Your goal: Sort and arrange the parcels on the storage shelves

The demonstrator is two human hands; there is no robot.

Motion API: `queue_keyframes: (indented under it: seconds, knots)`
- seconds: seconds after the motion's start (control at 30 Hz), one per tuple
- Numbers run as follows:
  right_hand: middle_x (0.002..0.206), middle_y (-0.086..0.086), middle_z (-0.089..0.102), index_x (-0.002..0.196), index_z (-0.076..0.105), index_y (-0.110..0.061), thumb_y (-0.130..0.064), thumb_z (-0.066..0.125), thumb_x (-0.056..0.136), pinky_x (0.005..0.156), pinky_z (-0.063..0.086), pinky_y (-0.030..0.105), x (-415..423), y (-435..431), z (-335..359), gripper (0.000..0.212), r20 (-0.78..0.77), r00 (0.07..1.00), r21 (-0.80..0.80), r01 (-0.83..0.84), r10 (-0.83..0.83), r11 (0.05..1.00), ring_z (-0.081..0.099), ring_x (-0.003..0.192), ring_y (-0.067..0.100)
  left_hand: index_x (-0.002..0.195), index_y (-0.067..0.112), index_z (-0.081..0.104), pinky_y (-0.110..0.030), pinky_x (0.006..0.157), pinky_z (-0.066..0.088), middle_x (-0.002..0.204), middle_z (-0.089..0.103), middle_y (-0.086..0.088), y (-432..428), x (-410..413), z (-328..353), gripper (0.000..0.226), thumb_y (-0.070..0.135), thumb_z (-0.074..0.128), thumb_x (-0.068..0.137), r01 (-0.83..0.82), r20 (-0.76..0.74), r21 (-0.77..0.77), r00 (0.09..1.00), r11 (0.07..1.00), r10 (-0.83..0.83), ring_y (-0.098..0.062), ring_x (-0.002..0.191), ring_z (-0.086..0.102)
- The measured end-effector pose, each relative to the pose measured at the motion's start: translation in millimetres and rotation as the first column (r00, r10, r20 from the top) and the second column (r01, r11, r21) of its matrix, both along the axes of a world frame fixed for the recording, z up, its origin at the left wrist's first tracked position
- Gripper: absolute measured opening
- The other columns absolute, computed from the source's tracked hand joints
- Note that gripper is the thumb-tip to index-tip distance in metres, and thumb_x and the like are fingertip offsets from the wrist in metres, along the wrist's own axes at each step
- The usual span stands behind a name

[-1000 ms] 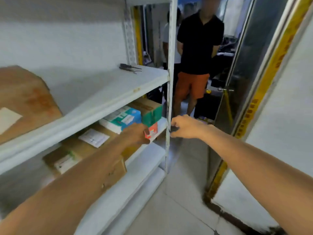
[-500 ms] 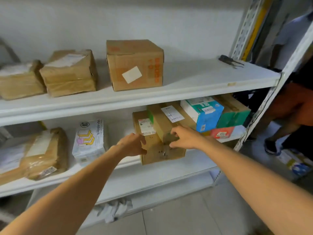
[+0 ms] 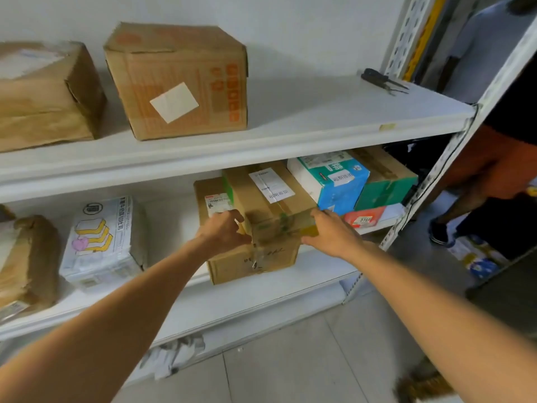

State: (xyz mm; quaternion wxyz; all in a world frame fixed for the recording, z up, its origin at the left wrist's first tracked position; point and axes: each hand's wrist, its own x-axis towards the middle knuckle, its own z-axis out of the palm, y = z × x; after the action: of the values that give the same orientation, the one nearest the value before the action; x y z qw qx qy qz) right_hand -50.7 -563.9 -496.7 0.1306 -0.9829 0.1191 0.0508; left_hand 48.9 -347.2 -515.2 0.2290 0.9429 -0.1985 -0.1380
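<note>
A long brown taped parcel (image 3: 270,199) with a white label lies on top of a larger brown box (image 3: 250,263) on the middle shelf (image 3: 261,295). My left hand (image 3: 223,232) grips the parcel's near left corner with curled fingers. My right hand (image 3: 331,232) holds its near right corner, fingers wrapped round the edge. To the right sit a white-and-blue box (image 3: 334,178), a green-sided box (image 3: 386,181) and a flat red packet (image 3: 364,219). A white printed bag parcel (image 3: 101,242) lies further left.
The upper shelf (image 3: 305,123) carries a large brown carton (image 3: 180,80), a wrapped brown parcel (image 3: 43,94) and a dark tool (image 3: 380,80) at its right end. A person in orange shorts (image 3: 499,170) stands right of the shelf post (image 3: 453,149). Crumpled paper (image 3: 171,356) lies below.
My view has closed in on the middle shelf. Both hands have moved from the stacked boxes' front to the top parcel's near corners and taken hold of it.
</note>
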Motion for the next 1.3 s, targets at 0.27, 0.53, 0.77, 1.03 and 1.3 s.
queue_keyframes:
  seconds: [0.27, 0.53, 0.77, 1.03, 1.3]
  knots:
    - [0.142, 0.017, 0.032, 0.146, 0.022, -0.002, -0.036, 0.061, 0.093, 0.087, 0.05, 0.032, 27.6, -19.4, -32.3, 0.074, 0.119, 0.993, -0.005, 0.002, -0.001, 1.0, 0.051, 0.122, 0.03, 0.139, 0.015, 0.042, -0.033, 0.085, 0.055, 0.129, 0.059, -0.009, -25.1, -1.1, -30.8, 0.068, 0.036, 0.073, 0.082, -0.268, -0.128, -0.283, 0.962, 0.921, 0.24, -0.023, 0.105, 0.06]
    - [0.146, 0.02, 0.024, 0.145, 0.02, 0.002, -0.031, 0.067, 0.088, 0.1, 0.042, 0.03, 32.0, -19.7, -42.9, 0.081, 0.184, 0.981, 0.166, 0.038, -0.069, 0.985, 0.039, 0.132, 0.033, 0.131, 0.011, 0.049, -0.019, 0.064, 0.056, 0.113, 0.064, -0.005, -44.0, 0.9, -36.0, 0.066, 0.042, 0.075, 0.079, -0.446, -0.249, -0.469, 0.895, 0.762, 0.371, -0.018, 0.087, 0.064]
    - [0.138, 0.014, 0.038, 0.138, 0.032, -0.003, -0.037, 0.069, 0.085, 0.09, 0.044, 0.027, 24.7, 7.4, -40.6, 0.073, 0.205, 0.967, 0.358, 0.072, -0.153, 0.931, 0.042, 0.127, 0.029, 0.119, 0.007, 0.053, -0.036, 0.084, 0.056, 0.102, 0.065, -0.01, -6.8, -1.8, -26.3, 0.047, 0.021, 0.077, 0.08, -0.532, -0.422, -0.509, 0.839, 0.676, 0.343, -0.024, 0.091, 0.065]
    - [0.142, 0.008, 0.049, 0.145, 0.038, -0.013, -0.059, 0.058, 0.086, 0.101, 0.045, 0.042, 44.4, 30.3, -26.4, 0.077, 0.093, 0.99, 0.376, 0.061, -0.104, 0.924, 0.047, 0.13, 0.028, 0.118, -0.001, 0.047, -0.051, 0.098, 0.049, 0.108, 0.061, -0.02, 43.9, 1.8, -18.0, 0.04, -0.003, 0.068, 0.084, -0.541, -0.522, -0.433, 0.802, 0.721, 0.289, -0.036, 0.105, 0.06]
    - [0.153, 0.006, 0.036, 0.153, 0.019, -0.019, -0.035, 0.075, 0.081, 0.112, 0.035, 0.047, 66.8, 32.9, -27.1, 0.093, -0.101, 0.984, 0.534, 0.178, -0.147, 0.827, 0.035, 0.14, 0.027, 0.14, 0.005, 0.039, -0.041, 0.092, 0.052, 0.126, 0.056, -0.01, 30.6, 17.5, -26.1, 0.065, 0.013, 0.071, 0.085, -0.567, -0.551, -0.457, 0.785, 0.685, 0.283, -0.03, 0.113, 0.056]
